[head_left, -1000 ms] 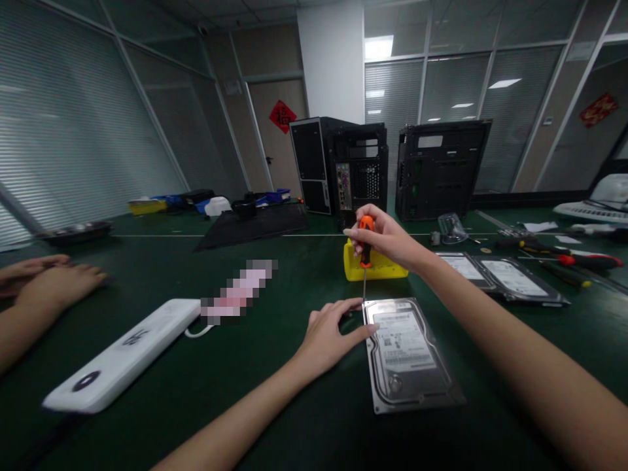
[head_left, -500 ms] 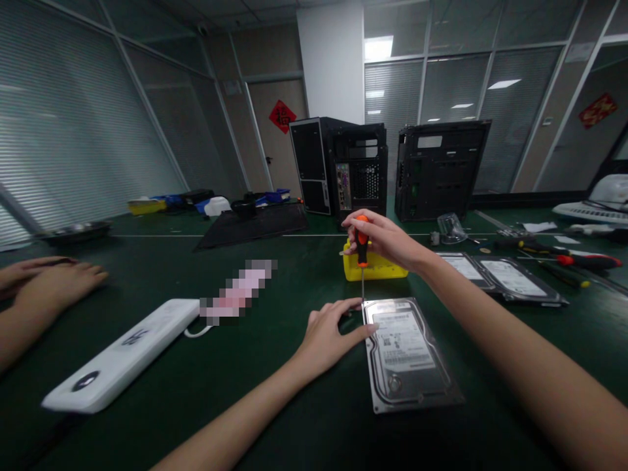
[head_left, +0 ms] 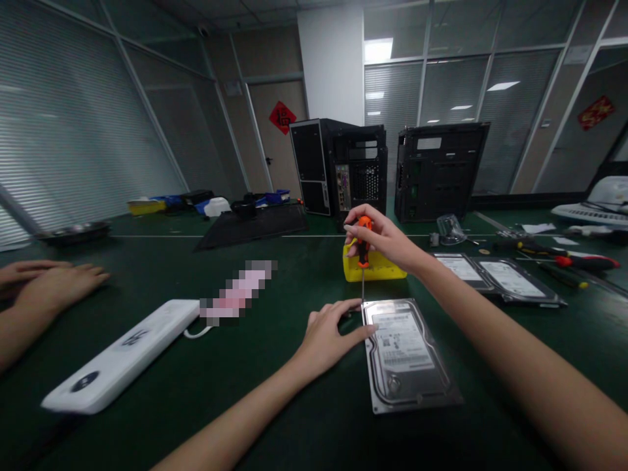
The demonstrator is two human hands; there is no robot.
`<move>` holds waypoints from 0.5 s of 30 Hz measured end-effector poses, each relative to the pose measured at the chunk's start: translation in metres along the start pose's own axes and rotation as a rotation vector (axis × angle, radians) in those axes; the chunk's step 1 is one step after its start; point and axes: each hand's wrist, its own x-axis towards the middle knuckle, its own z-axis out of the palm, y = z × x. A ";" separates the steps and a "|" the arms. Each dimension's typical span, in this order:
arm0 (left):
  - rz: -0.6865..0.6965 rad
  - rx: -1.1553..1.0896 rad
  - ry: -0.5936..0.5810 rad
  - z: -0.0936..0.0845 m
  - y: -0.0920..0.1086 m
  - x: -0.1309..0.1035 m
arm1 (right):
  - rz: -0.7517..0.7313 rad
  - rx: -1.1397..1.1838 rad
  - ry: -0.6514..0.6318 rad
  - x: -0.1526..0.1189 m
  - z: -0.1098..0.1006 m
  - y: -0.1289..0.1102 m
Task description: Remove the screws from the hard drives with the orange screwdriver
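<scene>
A silver hard drive (head_left: 405, 350) with a white label lies flat on the green table. My left hand (head_left: 330, 330) grips its left side, thumb on the label's edge and index finger at the far left corner. My right hand (head_left: 375, 232) has its fingers round the orange and black handle of a screwdriver (head_left: 364, 252). The screwdriver stands upright, its tip at the drive's far left corner; whether a screw sits under it I cannot make out. Just behind the shaft is a yellow box (head_left: 385, 267), partly covered by my right hand.
Two more hard drives (head_left: 513, 278) lie right of my right forearm, with hand tools (head_left: 583, 261) beyond. Computer cases (head_left: 441, 170) stand at the back. A white power strip (head_left: 122, 356) lies left, near another person's hands (head_left: 53, 284). A black panel (head_left: 255, 226) lies farther back.
My right hand's fingers have shifted and loosened a little around the screwdriver handle. The screwdriver tip, the hard drive and my left hand have stayed in place.
</scene>
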 end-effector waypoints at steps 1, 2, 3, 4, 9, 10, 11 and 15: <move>0.001 -0.002 0.001 0.000 0.000 0.000 | 0.001 0.001 0.005 0.000 0.000 0.001; 0.002 -0.003 0.001 0.000 0.000 0.000 | 0.013 0.014 0.007 0.000 -0.001 0.001; 0.004 -0.004 0.000 0.000 -0.001 0.000 | 0.030 0.041 0.006 0.001 -0.002 0.002; 0.005 -0.005 -0.001 0.000 -0.001 0.000 | 0.051 0.073 0.002 0.001 -0.002 0.003; 0.012 -0.010 -0.005 -0.001 -0.001 -0.001 | 0.087 0.104 -0.010 0.000 -0.004 0.000; 0.008 -0.008 -0.007 0.000 -0.001 -0.001 | 0.082 0.088 -0.011 0.000 -0.003 -0.001; 0.003 -0.005 -0.009 0.000 -0.001 0.000 | 0.077 0.073 -0.018 -0.001 -0.002 -0.002; -0.001 -0.001 -0.008 0.001 -0.001 0.000 | 0.030 0.050 -0.080 0.000 0.002 -0.006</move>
